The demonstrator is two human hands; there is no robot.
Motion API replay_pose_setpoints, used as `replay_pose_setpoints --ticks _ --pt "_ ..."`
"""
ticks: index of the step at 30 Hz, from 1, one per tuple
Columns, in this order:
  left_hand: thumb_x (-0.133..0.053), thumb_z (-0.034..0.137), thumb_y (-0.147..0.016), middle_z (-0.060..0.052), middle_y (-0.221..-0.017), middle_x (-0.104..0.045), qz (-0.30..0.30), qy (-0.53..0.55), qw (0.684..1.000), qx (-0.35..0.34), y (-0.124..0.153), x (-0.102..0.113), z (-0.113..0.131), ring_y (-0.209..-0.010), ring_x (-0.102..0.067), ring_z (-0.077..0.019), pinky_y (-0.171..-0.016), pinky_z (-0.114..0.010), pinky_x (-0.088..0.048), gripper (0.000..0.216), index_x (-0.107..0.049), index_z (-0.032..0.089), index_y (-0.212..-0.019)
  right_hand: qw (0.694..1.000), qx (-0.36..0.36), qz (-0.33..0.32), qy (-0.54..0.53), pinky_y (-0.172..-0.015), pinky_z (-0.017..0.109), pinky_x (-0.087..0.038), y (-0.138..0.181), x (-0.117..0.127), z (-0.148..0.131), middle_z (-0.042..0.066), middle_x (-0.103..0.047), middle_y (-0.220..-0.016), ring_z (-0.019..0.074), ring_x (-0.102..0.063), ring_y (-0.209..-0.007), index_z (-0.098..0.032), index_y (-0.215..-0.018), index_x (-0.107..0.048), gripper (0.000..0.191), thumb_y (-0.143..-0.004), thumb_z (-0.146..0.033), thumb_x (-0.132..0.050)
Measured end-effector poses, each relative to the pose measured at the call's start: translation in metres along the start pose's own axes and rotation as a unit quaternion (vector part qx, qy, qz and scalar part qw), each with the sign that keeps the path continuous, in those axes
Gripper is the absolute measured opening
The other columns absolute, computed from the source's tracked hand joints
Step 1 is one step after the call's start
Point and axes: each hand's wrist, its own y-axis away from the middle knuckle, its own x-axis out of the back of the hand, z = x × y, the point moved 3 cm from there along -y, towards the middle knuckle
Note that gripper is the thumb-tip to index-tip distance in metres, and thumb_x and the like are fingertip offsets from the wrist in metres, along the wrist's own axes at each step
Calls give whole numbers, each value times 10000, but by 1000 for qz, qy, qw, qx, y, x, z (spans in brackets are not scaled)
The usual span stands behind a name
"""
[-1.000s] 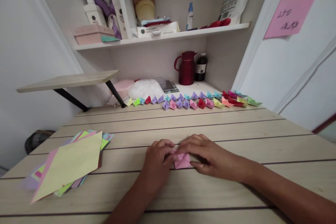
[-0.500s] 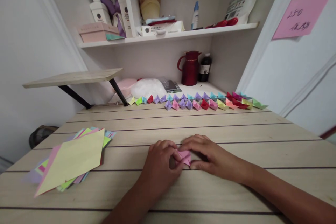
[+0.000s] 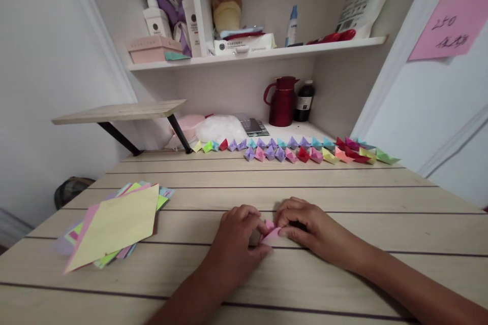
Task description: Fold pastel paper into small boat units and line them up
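Observation:
A small folded piece of pink paper (image 3: 271,234) lies near the middle of the table, between my two hands. From the left, my left hand (image 3: 244,236) grips it, its index finger on the paper and its thumb by the near edge. On the other side, the thumb and fingers of my right hand (image 3: 301,223) pinch the paper's right end. My fingers cover part of the folds, so the paper's full shape is hidden.
A fanned stack of coloured paper sheets (image 3: 118,223) lies on the left. Rows of folded paper boats (image 3: 303,155) line the table's back edge. Behind them stand a dark red jug (image 3: 282,102) and a dark bottle (image 3: 304,101). A small raised shelf (image 3: 122,111) overhangs the back left.
My right thumb and fingers have closed from a wider spread onto the paper's right end. The pink paper's near part now stands folded differently. The camera view has shifted slightly left.

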Motion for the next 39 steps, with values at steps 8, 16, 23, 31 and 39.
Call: replay_pose_setpoints --ticks 8,16,23,31,39 --pt "-787 141 -627 2 -996 -650 3 -23 1000 11 5 2 3 -966 -551 -213 -890 -378 -376 305 -627 226 -873 1000 7 -14 -9 -834 329 -422 0 -2 0 26 -654 -892 185 -591 -912 -221 -772 -573 101 -872 -227 -588" --pt "-706 64 -721 40 -1033 -708 1 8 1000 -26 8 -1 10 -986 -590 -178 -936 -366 -364 330 -688 284 -967 999 7 -20 -28 -839 326 -423 0 -1 4 29 -645 -905 180 -590 -912 -215 -762 -589 100 -855 -231 -620" --pt "-682 121 -768 69 -1084 -700 -18 -10 1000 -14 8 -4 7 -1023 -582 -189 -956 -407 -357 307 -716 361 -956 1000 1 -21 3 -857 338 -418 3 -1 3 30 -647 -948 197 -577 -958 -230 -876 -604 57 -846 -182 -609" --pt "-689 159 -772 73 -1154 -647 -18 -35 999 4 7 0 1 -1081 -537 -205 -957 -435 -338 310 -718 430 -918 999 22 -29 -2 -910 344 -405 4 -2 1 49 -624 -1055 201 -557 -1043 -254 -995 -650 141 -861 -236 -612" --pt "-730 196 -721 15 -1097 -655 3 -50 998 26 5 4 -1 -1052 -543 -216 -936 -410 -372 341 -673 298 -1041 999 4 -24 -21 -873 333 -418 3 -2 -1 31 -638 -994 177 -588 -967 -227 -790 -690 81 -850 -234 -637"
